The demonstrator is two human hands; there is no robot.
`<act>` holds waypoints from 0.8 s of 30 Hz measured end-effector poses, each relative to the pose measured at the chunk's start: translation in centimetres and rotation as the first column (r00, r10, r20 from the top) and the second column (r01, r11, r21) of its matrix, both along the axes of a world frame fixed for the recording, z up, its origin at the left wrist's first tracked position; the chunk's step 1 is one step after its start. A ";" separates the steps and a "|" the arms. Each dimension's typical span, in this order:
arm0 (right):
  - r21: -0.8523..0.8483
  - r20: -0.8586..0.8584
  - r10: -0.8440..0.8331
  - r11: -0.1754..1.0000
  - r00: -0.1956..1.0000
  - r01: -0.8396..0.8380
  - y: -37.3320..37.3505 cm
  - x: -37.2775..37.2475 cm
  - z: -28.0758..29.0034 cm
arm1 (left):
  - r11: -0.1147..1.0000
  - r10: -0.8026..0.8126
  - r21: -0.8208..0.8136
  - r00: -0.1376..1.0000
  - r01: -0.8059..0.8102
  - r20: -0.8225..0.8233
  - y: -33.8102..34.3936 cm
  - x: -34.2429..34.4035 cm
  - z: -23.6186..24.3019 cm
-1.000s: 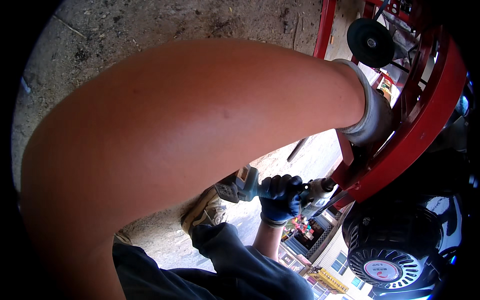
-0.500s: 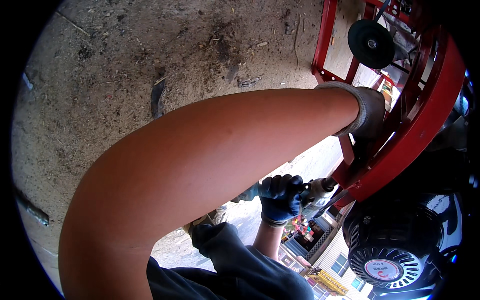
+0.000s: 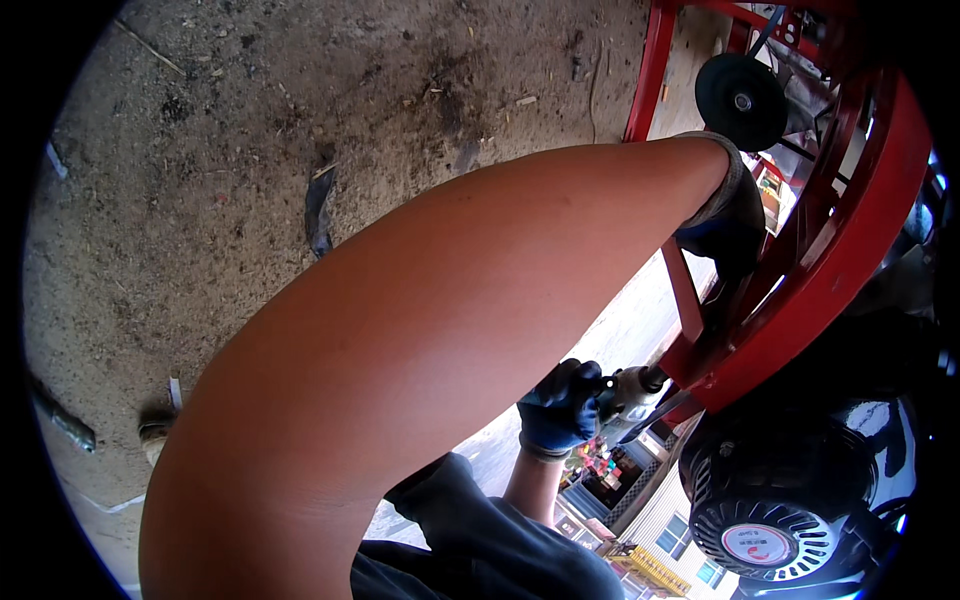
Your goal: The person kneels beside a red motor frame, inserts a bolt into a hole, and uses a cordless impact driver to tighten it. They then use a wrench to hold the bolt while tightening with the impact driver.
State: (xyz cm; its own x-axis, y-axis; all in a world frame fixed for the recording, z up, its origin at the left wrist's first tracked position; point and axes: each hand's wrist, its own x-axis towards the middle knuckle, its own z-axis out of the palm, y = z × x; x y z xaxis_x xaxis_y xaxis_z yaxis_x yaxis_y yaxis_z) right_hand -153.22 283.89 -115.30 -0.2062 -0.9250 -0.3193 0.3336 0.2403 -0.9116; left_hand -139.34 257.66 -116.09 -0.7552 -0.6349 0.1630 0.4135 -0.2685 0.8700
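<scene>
My bare left forearm crosses the view from the lower left toward a red metal frame [image 3: 850, 260]. At its end my left hand [image 3: 728, 225], in a dark glove with a grey knit cuff, reaches in beside the frame's bars; its fingers are hidden. Lower down, my right hand [image 3: 560, 410] wears a blue and black glove and is wrapped round an impact wrench [image 3: 633, 395] with a silver head. The wrench's dark nose meets the lower end of the frame. My left forearm covers the tool's rear part.
A dark round wheel or pulley [image 3: 741, 102] sits within the frame at the upper right. Below the frame is a black engine [image 3: 780, 490] with a slotted round cover. Dirt ground [image 3: 230, 230] with debris spreads at the left. Dark cloth [image 3: 480, 530] lies below my right hand.
My left forearm has swung up and to the right, and its gloved hand has shifted slightly. The teal rear of the wrench is now covered. My right hand stays on the tool.
</scene>
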 end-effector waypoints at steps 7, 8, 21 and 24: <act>-0.009 0.006 0.047 0.999 0.999 -0.047 -0.2 -0.4 -0.1 | 0.999 -0.020 0.029 0.999 0.021 -0.035 -0.3 -0.3 0.0; -0.007 0.002 0.037 0.999 0.999 -0.037 -0.2 -0.3 -0.1 | 0.999 -0.022 0.035 0.999 0.023 -0.038 -0.3 -0.3 -0.1; -0.001 -0.038 -0.001 1.000 0.999 0.001 -0.6 0.8 0.3 | 0.996 -0.033 0.085 0.997 0.039 -0.074 0.0 0.1 -0.4; 0.000 0.025 0.041 0.999 0.999 -0.041 -0.2 -0.3 0.0 | 0.995 -0.038 0.084 0.997 0.044 -0.073 0.2 0.0 -0.4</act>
